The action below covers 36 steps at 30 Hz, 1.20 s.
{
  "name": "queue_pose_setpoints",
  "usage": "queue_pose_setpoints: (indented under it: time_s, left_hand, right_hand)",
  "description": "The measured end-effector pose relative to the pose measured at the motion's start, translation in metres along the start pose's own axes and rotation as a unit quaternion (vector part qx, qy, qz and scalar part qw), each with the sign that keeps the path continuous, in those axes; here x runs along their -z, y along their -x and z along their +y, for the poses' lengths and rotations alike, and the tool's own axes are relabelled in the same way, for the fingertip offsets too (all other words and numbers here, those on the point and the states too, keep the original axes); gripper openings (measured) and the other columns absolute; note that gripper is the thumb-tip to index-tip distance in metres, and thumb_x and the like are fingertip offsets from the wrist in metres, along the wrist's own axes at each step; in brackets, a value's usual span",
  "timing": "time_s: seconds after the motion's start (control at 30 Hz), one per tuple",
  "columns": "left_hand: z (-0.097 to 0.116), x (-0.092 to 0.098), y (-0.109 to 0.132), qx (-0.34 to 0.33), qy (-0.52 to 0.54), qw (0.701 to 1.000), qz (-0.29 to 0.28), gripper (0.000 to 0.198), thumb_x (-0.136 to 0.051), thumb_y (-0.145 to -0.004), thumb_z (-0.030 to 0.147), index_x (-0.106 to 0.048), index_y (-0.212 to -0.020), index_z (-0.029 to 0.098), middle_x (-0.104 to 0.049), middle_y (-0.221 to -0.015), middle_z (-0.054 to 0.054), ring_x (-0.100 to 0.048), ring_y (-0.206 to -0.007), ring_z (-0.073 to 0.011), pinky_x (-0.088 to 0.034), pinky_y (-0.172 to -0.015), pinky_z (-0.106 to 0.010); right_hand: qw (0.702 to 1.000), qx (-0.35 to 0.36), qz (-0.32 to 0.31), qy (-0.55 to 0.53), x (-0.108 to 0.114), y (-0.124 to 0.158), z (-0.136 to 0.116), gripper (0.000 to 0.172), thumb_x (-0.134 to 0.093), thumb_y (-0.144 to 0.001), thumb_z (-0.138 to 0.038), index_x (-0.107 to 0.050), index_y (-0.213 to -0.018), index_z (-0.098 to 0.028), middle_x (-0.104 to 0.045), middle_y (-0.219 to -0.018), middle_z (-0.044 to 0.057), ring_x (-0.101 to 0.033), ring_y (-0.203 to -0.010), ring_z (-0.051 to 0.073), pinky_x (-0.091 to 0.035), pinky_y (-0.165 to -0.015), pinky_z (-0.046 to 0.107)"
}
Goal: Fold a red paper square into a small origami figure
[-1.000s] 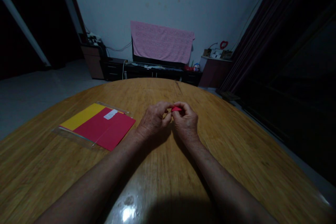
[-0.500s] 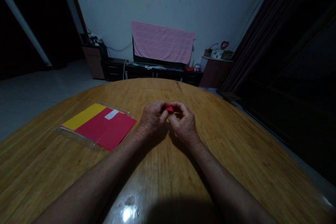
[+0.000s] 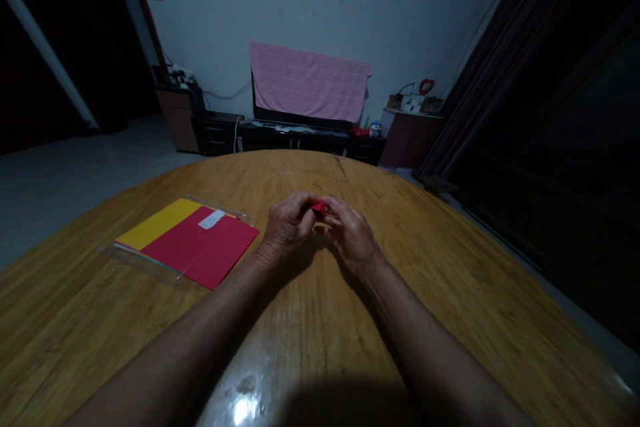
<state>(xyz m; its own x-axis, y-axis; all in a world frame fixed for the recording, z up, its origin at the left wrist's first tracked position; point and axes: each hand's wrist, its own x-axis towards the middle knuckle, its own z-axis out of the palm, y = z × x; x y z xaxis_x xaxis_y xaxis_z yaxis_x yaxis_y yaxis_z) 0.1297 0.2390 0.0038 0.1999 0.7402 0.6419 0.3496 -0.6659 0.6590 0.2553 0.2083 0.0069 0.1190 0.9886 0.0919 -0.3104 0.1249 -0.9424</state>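
Note:
A small piece of folded red paper (image 3: 319, 207) sticks out between the fingers of my left hand (image 3: 290, 225), which pinches it above the table. My right hand (image 3: 350, 232) is loosened beside it. Its fingertips reach the right side of the paper, while its thumb stands apart below. Much of the piece is hidden by the fingers, so its full shape cannot be made out. To the left of my hands lies a clear plastic packet (image 3: 167, 273) holding red and yellow paper sheets (image 3: 205, 247) with a white label.
The round wooden table (image 3: 300, 320) fills the lower view and reflects a light near its front. Beyond its far edge stand a low black cabinet (image 3: 270, 140) and a screen draped with a pink cloth (image 3: 310, 83). A dark curtain (image 3: 470, 73) hangs on the right.
My right thumb has come away from the red paper and the right fingers have straightened. The left hand keeps its pinch, and the paper has shifted slightly left.

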Motion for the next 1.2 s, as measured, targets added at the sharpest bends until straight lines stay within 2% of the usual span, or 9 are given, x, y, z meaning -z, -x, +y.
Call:
queue_pose_setpoints:
  time_s: [0.2,0.4,0.5,0.6,0.73,0.87,0.93,1.03,1.2]
  left_hand:
    - [-0.007,-0.002,0.003,-0.079,-0.06,0.995,0.015,0.013,-0.051,-0.084,0.012,-0.063,-0.087,0.018,-0.063,-0.081,-0.002,-0.059,-0.076,-0.0143,-0.045,-0.072,-0.025]
    - [-0.018,-0.006,0.003,-0.124,-0.055,0.99,0.023,0.017,-0.049,-0.083,0.014,-0.064,-0.092,0.018,-0.066,-0.084,-0.003,-0.06,-0.076,-0.0157,-0.048,-0.071,-0.027]
    - [-0.018,-0.005,0.001,-0.078,-0.015,0.997,0.001,0.017,-0.053,-0.083,0.017,-0.067,-0.091,0.019,-0.069,-0.086,-0.004,-0.062,-0.079,-0.0177,-0.048,-0.074,-0.03]
    - [-0.01,-0.003,0.001,0.009,0.082,0.996,-0.037,0.014,-0.058,-0.08,0.02,-0.07,-0.087,0.02,-0.07,-0.084,-0.004,-0.064,-0.08,-0.018,-0.049,-0.075,-0.029]
    - [0.006,0.004,0.0,0.162,0.273,0.943,-0.095,0.014,-0.061,-0.077,0.018,-0.071,-0.085,0.018,-0.068,-0.074,-0.002,-0.062,-0.067,-0.014,-0.048,-0.064,-0.025]
    - [0.008,0.016,-0.006,0.275,0.314,0.898,-0.143,0.018,-0.063,-0.067,0.011,-0.072,-0.082,0.017,-0.065,-0.065,-0.001,-0.057,-0.056,-0.0113,-0.043,-0.055,-0.023]
    - [0.004,0.021,-0.01,0.295,0.318,0.885,-0.171,0.023,-0.063,-0.062,0.009,-0.073,-0.082,0.017,-0.066,-0.066,-0.002,-0.059,-0.059,-0.0124,-0.044,-0.057,-0.023]
    - [-0.002,0.022,-0.014,0.309,0.329,0.877,-0.168,0.017,-0.064,-0.062,0.014,-0.073,-0.076,0.015,-0.066,-0.064,-0.003,-0.059,-0.06,-0.0123,-0.043,-0.058,-0.023]
    - [-0.005,0.019,-0.013,0.276,0.32,0.891,-0.168,0.017,-0.071,-0.068,0.03,-0.071,-0.071,0.013,-0.063,-0.06,-0.002,-0.052,-0.053,-0.0083,-0.036,-0.052,-0.02]
  right_hand:
    - [0.999,-0.023,-0.039,0.0,-0.001,0.002,0.0,0.024,-0.069,-0.072,-0.044,-0.065,-0.077,-0.02,-0.067,-0.085,0.003,-0.062,-0.08,0.018,-0.049,-0.07,0.031]
    - [0.999,-0.039,-0.02,0.002,-0.005,0.005,-0.004,0.017,-0.069,-0.068,-0.034,-0.061,-0.068,-0.019,-0.061,-0.071,-0.001,-0.057,-0.07,0.014,-0.046,-0.067,0.029]
    - [0.999,-0.037,-0.003,0.024,-0.005,0.005,-0.004,0.016,-0.068,-0.067,-0.033,-0.063,-0.07,-0.019,-0.061,-0.07,-0.001,-0.056,-0.068,0.013,-0.043,-0.064,0.027]
    - [0.998,-0.033,0.017,0.045,-0.002,0.003,-0.003,0.016,-0.068,-0.066,-0.034,-0.063,-0.07,-0.018,-0.062,-0.068,-0.001,-0.056,-0.066,0.013,-0.041,-0.062,0.027]
    - [0.997,-0.034,0.033,0.068,0.002,0.0,-0.002,0.017,-0.066,-0.065,-0.034,-0.063,-0.067,-0.018,-0.061,-0.062,0.0,-0.053,-0.059,0.012,-0.04,-0.059,0.027]
    - [0.996,-0.038,0.016,0.083,0.005,-0.001,-0.003,0.015,-0.064,-0.066,-0.032,-0.065,-0.067,-0.017,-0.064,-0.063,0.002,-0.053,-0.058,0.013,-0.04,-0.057,0.027]
    - [0.995,-0.039,0.008,0.087,0.005,-0.001,-0.003,0.015,-0.062,-0.067,-0.032,-0.066,-0.066,-0.018,-0.065,-0.064,0.002,-0.054,-0.058,0.013,-0.041,-0.058,0.027]
    - [0.995,-0.038,0.008,0.095,0.005,-0.001,-0.003,0.015,-0.063,-0.067,-0.032,-0.066,-0.064,-0.018,-0.065,-0.063,0.002,-0.054,-0.058,0.013,-0.041,-0.058,0.027]
    - [0.996,-0.034,0.01,0.083,0.005,-0.002,-0.001,0.016,-0.07,-0.065,-0.033,-0.067,-0.069,-0.018,-0.065,-0.062,0.0,-0.056,-0.058,0.012,-0.042,-0.06,0.027]
